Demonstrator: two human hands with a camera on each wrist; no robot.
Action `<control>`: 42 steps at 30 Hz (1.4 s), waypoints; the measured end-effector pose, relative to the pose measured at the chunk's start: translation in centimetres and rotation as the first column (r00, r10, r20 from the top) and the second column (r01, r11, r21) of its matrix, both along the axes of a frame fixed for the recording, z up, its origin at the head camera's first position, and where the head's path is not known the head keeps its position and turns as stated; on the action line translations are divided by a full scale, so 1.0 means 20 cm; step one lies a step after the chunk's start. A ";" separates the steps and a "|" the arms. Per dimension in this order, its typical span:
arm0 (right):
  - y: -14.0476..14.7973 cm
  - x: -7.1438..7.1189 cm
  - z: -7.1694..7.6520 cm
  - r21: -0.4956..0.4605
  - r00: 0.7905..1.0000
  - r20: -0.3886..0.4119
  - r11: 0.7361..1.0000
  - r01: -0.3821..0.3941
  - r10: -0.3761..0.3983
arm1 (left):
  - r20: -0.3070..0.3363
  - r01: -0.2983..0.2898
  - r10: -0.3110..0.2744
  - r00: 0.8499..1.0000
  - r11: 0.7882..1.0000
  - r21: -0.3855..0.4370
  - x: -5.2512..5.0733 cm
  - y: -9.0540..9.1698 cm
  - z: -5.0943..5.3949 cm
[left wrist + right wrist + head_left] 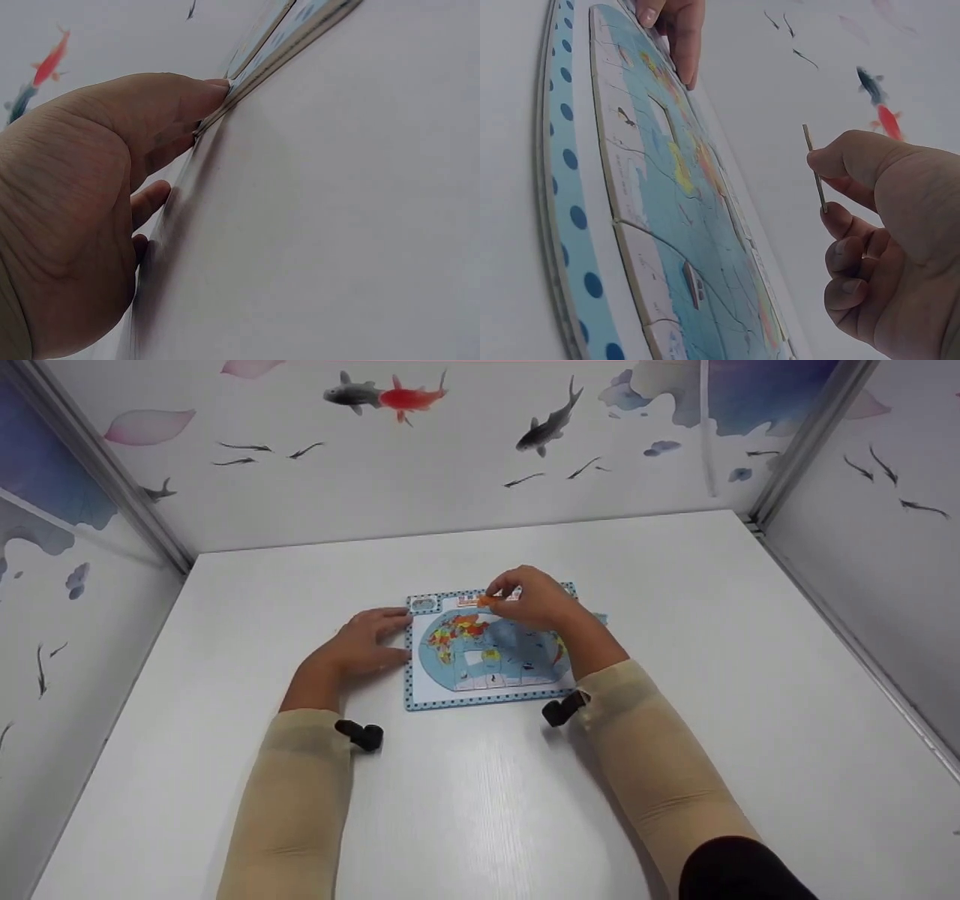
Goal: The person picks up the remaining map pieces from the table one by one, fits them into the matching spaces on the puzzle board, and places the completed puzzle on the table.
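Observation:
A world map puzzle board point(450, 703) with a dotted blue border lies on the white table. My right hand point(534, 598) is over its upper part and pinches a small orange piece point(486, 601) between thumb and finger. In the right wrist view that thin piece point(815, 169) is seen edge-on, held by the right hand point(900, 225) off the board point(576, 217). White gaps show in the map, one near its lower middle. My left hand point(365, 643) touches the board's left edge with thumb and fingertips; the left wrist view shows the left hand point(82, 187) at that edge.
Something light blue point(602, 618) sticks out past the board's right side, partly hidden by the right hand. White panels point(450, 457) with painted fish stand behind the table point(465, 780) and on both sides. A black clip-like object point(361, 735) is at each wrist.

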State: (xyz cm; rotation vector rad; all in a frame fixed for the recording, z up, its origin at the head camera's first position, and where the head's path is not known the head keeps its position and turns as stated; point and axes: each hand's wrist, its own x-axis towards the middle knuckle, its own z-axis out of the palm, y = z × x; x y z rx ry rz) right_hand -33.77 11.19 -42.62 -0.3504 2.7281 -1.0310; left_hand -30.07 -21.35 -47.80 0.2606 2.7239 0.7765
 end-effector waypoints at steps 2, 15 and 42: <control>-0.01 -0.01 -0.02 -0.011 1.000 0.009 1.000 0.012 -0.012 | 0.002 -0.004 0.004 1.000 1.000 0.004 0.00 0.00 0.00; -0.02 -0.04 -0.13 0.015 0.995 0.071 0.997 0.073 -0.074 | -0.027 0.020 -0.020 0.999 1.000 -0.005 -0.01 0.01 0.00; -0.05 -0.04 -0.16 0.077 0.996 0.079 0.997 0.022 -0.028 | -0.026 0.010 -0.010 1.000 1.000 -0.012 0.01 0.00 0.02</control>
